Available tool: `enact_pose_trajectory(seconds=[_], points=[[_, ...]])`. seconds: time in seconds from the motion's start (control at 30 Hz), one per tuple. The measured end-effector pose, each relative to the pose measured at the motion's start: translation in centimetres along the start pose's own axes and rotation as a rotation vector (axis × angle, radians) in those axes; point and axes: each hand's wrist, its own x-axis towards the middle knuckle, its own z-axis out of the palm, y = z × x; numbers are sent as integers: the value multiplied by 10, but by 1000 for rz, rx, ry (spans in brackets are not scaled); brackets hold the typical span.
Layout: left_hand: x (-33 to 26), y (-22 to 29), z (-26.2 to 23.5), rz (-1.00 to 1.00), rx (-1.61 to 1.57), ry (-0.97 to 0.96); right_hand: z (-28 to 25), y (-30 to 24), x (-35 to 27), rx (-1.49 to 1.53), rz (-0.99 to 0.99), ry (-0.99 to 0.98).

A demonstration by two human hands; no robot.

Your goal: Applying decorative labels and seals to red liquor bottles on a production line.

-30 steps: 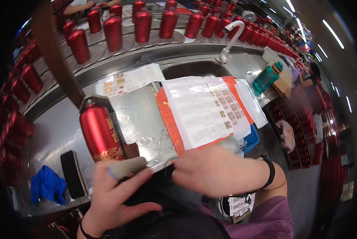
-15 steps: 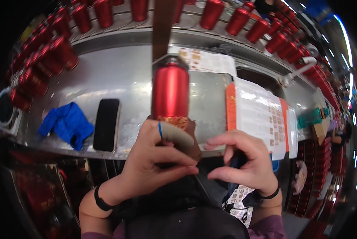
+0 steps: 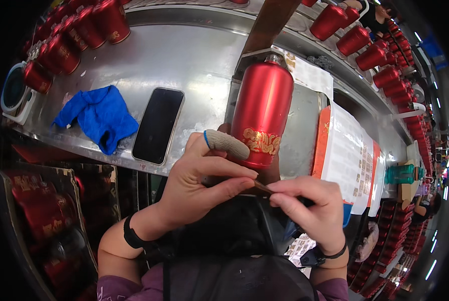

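Between my two hands stretches a small thin brownish strip [image 3: 262, 187], its kind too small to make out. My left hand [image 3: 207, 180] pinches one end between thumb and finger; a grey knit finger cover [image 3: 227, 144] with a blue edge sits on one of its fingers. The other end is in the fingertips of my right hand [image 3: 307, 200], closed in a pinch. Just beyond them lies a shiny red metal bottle [image 3: 263, 108] with a gold ornament near its base, its neck pointing away from me against a brown upright post [image 3: 267, 30].
On the metal bench lie a blue cloth [image 3: 101, 118] and a black phone [image 3: 158, 125] at left. White printed sheets [image 3: 352, 150] over an orange folder are at right. Red bottles [image 3: 109, 22] line the back; a green tape dispenser [image 3: 402, 174] stands far right.
My right hand has closed from an open curl into a pinch, meeting the left hand at the strip. The view has shifted, with the bottle now further right and tilted.
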Motion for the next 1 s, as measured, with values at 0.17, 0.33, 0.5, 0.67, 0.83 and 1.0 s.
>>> enact_pose_trajectory(seconds=[0.17,0.33,0.5,0.67,0.83,1.0], points=[[-7,-27,2,-6,26,85,4,11,20,0,164,25],[-6,-31,9,-56,112,151,6,28,21,74,199,44],[-1,-27,10,-108,190,121,3,34,18,181,247,78],[0,-30,12,-36,150,147,1,45,16,264,271,89],[1,-30,14,-32,192,146,6,50,19,306,248,69],[2,-29,16,-43,191,149,10,60,18,223,174,126]])
